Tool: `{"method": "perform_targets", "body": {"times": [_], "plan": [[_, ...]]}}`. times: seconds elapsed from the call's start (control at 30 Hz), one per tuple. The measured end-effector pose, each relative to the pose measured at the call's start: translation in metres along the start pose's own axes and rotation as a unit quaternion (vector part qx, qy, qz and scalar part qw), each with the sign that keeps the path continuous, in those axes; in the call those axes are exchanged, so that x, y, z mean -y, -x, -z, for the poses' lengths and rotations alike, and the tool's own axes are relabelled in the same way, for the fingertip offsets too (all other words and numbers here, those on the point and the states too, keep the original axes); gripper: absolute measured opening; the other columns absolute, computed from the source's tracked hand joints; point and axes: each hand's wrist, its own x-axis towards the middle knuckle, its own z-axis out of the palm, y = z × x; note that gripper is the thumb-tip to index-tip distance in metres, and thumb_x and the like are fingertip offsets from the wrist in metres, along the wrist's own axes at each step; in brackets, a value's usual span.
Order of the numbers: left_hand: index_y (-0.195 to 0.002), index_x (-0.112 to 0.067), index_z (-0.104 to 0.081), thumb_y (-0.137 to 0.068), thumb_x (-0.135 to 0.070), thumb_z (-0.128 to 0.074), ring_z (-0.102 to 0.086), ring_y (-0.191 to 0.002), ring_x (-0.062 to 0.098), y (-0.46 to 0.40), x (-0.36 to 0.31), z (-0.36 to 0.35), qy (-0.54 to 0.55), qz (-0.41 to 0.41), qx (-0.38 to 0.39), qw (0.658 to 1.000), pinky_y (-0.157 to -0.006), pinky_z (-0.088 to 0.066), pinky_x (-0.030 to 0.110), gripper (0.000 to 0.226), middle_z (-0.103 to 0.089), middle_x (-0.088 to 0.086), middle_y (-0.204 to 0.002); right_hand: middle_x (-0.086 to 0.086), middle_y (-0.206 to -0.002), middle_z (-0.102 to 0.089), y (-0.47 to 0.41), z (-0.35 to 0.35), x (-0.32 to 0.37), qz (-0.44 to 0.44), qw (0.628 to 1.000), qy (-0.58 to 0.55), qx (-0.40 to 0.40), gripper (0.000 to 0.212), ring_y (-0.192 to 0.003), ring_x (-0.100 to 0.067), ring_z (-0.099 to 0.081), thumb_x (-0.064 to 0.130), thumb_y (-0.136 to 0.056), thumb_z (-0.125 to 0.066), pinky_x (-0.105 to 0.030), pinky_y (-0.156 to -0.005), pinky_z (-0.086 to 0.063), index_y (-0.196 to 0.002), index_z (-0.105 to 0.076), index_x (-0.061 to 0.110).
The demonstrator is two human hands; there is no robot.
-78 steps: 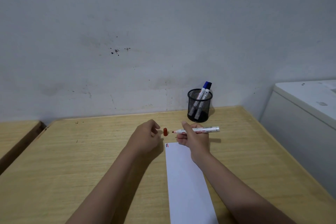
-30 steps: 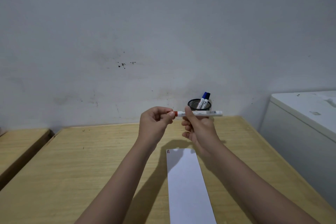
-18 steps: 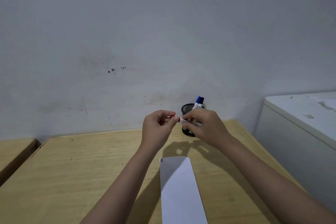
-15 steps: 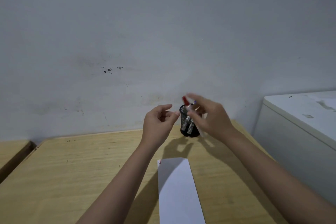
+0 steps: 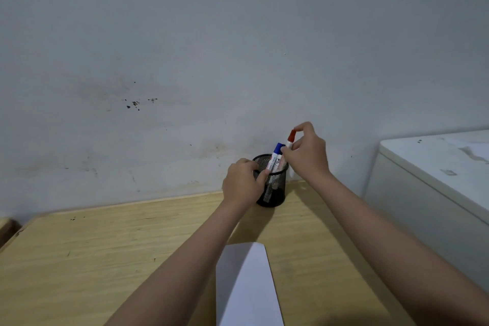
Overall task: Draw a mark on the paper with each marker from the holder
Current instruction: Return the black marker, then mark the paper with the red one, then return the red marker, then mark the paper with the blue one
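A black mesh holder stands at the back of the wooden table by the wall. My left hand grips the holder's left rim and side. My right hand holds the red-capped marker upright, its lower end over the holder's right rim. A blue-capped marker leans inside the holder, with another white marker body beside it. The white paper strip lies near me between my forearms; its far left corner is hidden by my left arm.
A grey wall rises right behind the holder. A white cabinet stands to the right of the table, close to its edge. A second wooden surface shows at the far left.
The red cap went back onto the marker. My right hand carried the capped marker from over the paper to the holder and turned it upright. My left hand moved to the holder and took hold of it.
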Motion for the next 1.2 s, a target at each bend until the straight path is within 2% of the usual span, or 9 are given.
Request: {"method": "perform_targets", "body": {"times": [0.07,0.17,0.3,0.53,0.67,0.8,0.97,1.07,1.2], "plan": [[-0.1,-0.011,-0.069,-0.083,-0.041,-0.061,-0.058,-0.103,0.026,-0.001,0.001,-0.003,0.004,0.002,-0.009,1.0,-0.077,-0.052,0.039,0.035,-0.065,0.005,-0.11,-0.015,-0.074,-0.065,-0.001,-0.009,-0.01,-0.037,0.998,0.035,0.041,0.032,-0.067,-0.028,-0.062,0.004,-0.072,-0.065,-0.031,-0.054,-0.045,-0.098,-0.049,0.011],[-0.1,-0.014,-0.07,-0.079,-0.043,-0.066,-0.062,-0.099,0.023,-0.001,0.003,-0.004,0.051,0.029,-0.02,0.998,-0.078,-0.053,0.039,0.036,-0.068,0.002,-0.109,-0.013,-0.089,-0.06,-0.001,-0.016,-0.017,-0.062,0.992,0.084,0.075,0.035,-0.075,-0.027,-0.057,0.009,-0.07,-0.067,-0.031,-0.054,-0.04,-0.101,-0.05,0.008],[-0.099,-0.015,-0.071,-0.076,-0.043,-0.07,-0.064,-0.096,0.021,-0.001,0.004,-0.004,0.076,0.048,-0.023,0.996,-0.077,-0.054,0.037,0.036,-0.069,0.0,-0.108,-0.014,-0.119,-0.046,-0.004,-0.021,-0.012,-0.014,0.978,0.196,0.066,0.055,-0.111,-0.032,-0.045,0.016,-0.071,-0.07,-0.039,-0.079,-0.043,-0.121,-0.047,0.011],[-0.099,-0.014,-0.07,-0.076,-0.042,-0.07,-0.064,-0.099,0.022,0.001,0.003,-0.004,0.076,0.051,-0.028,0.995,-0.081,-0.053,0.041,0.036,-0.068,0.002,-0.108,-0.014,-0.115,-0.046,-0.017,-0.029,-0.001,0.049,0.948,0.303,0.088,0.033,-0.11,-0.034,-0.042,0.028,-0.081,-0.062,-0.041,-0.086,-0.04,-0.11,-0.061,0.011],[-0.098,-0.013,-0.07,-0.078,-0.044,-0.068,-0.062,-0.099,0.022,0.002,0.001,-0.004,0.057,0.042,-0.027,0.997,-0.079,-0.053,0.041,0.037,-0.067,0.004,-0.107,-0.01,-0.105,-0.052,-0.017,-0.025,0.005,0.068,0.964,0.245,0.075,0.019,-0.104,-0.03,-0.046,0.025,-0.079,-0.065,-0.038,-0.081,-0.04,-0.093,-0.063,0.012],[-0.1,-0.014,-0.068,-0.079,-0.045,-0.065,-0.062,-0.099,0.023,0.002,-0.001,-0.001,0.06,0.055,-0.009,0.997,-0.079,-0.053,0.039,0.038,-0.067,0.004,-0.111,0.002,-0.076,-0.059,-0.011,-0.017,0.01,0.077,0.981,0.155,0.082,0.008,-0.09,-0.03,-0.057,0.015,-0.073,-0.066,-0.036,-0.072,-0.046,-0.079,-0.062,0.013],[-0.125,-0.012,-0.056,-0.081,-0.041,-0.064,-0.057,-0.116,0.025,0.01,-0.001,0.012,0.09,0.056,0.058,0.993,-0.094,-0.049,0.039,0.053,-0.06,0.005,-0.129,-0.006,-0.087,-0.062,-0.005,-0.001,0.022,0.153,0.985,0.06,0.044,0.018,-0.078,-0.02,-0.061,0.01,-0.079,-0.066,-0.031,-0.077,-0.048,-0.097,-0.07,0.01],[-0.114,-0.016,-0.06,-0.084,-0.029,-0.064,-0.06,-0.111,0.022,0.026,-0.006,0.023,0.217,0.041,0.024,0.975,-0.087,-0.05,0.03,0.033,-0.064,0.002,-0.116,-0.009,-0.084,-0.059,0.008,0.016,0.036,0.182,0.982,-0.022,-0.034,0.009,-0.067,-0.009,-0.06,0.006,-0.078,-0.068,-0.016,-0.067,-0.048,-0.086,-0.072,0.007],[-0.107,-0.023,-0.061,-0.089,-0.02,-0.059,-0.068,-0.093,0.015,0.048,-0.018,0.047,0.419,0.049,0.003,0.907,-0.064,-0.049,0.011,0.018,-0.069,0.004,-0.101,-0.008,-0.077,-0.063,0.05,0.033,0.047,0.185,0.974,-0.098,-0.089,0.006,-0.066,-0.013,-0.062,0.004,-0.075,-0.072,-0.021,-0.063,-0.052,-0.074,-0.07,0.01]]}}
